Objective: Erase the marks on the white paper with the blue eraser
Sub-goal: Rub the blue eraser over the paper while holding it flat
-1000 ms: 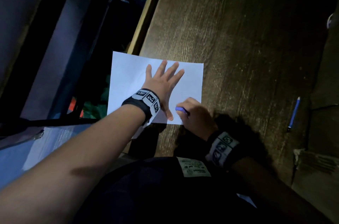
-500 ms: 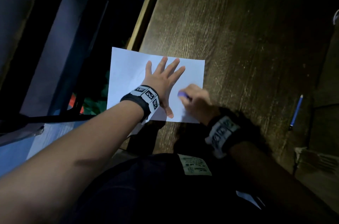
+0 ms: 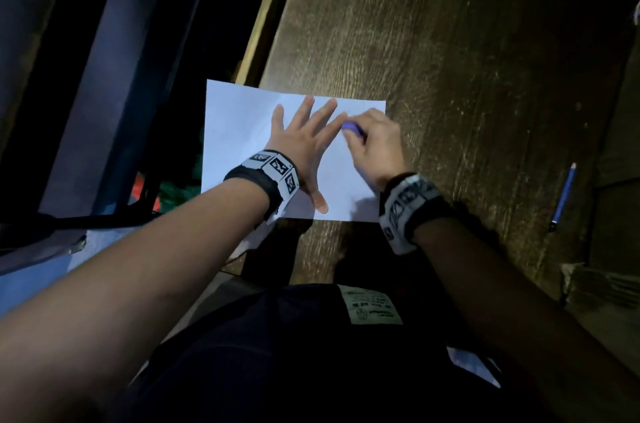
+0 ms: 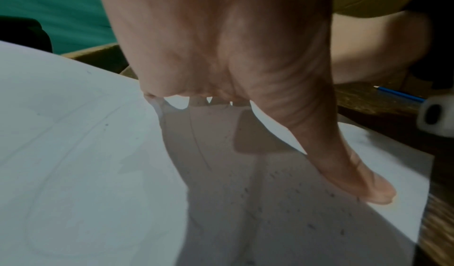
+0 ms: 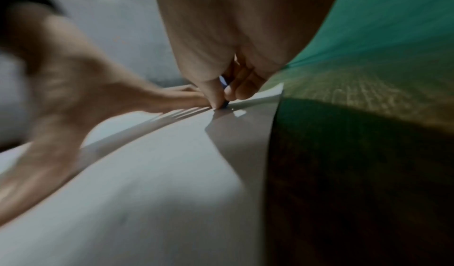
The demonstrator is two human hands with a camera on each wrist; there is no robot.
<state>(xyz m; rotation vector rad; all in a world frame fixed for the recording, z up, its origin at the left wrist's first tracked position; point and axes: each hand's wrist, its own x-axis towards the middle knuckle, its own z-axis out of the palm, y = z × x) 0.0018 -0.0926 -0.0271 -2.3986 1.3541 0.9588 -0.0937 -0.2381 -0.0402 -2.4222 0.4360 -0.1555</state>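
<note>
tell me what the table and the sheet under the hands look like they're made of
Table: looks like dark wood or a wood-look laminate, with streaky grain and a dull sheen; which one is unclear.
Sheet: thin matte white paper, lying flat under the left hand, with a crisp edge and faint pencil lines.

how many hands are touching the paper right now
2. The left hand lies flat with spread fingers on the middle of the paper; the right hand holds the eraser on it near the far right corner.
</note>
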